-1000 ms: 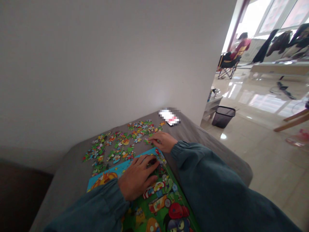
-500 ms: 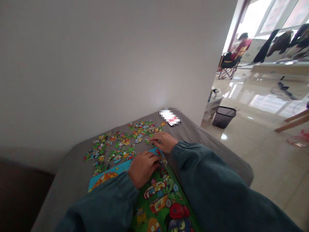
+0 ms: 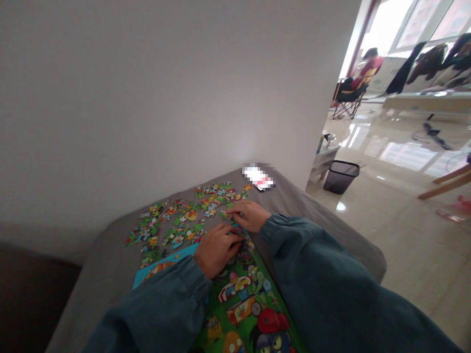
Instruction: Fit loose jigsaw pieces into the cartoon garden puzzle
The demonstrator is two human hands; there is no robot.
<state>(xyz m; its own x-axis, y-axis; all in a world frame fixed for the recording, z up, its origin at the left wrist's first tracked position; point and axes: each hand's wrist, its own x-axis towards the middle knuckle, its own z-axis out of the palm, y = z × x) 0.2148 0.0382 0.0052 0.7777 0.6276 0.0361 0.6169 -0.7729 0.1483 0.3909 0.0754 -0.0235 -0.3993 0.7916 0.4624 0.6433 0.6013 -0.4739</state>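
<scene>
A colourful jigsaw puzzle board (image 3: 243, 304) lies on a grey cloth-covered surface (image 3: 110, 264). Several loose puzzle pieces (image 3: 184, 218) are scattered beyond it, toward the wall. My left hand (image 3: 216, 247) rests at the board's far corner, fingers curled onto the pieces there. My right hand (image 3: 250, 214) lies just past that corner, fingertips pinched on a small green puzzle piece (image 3: 224, 214). Both arms wear teal sleeves. Whether the left hand holds a piece is hidden by its fingers.
A blurred-out phone (image 3: 258, 177) lies at the far end of the surface by the white wall. To the right are a black mesh bin (image 3: 340, 176), a glossy tiled floor, a low table and a seated person (image 3: 364, 73) far back.
My left hand has slid forward along the board to its far corner, and its fingers have curled in. My right hand has stayed in place on the green piece.
</scene>
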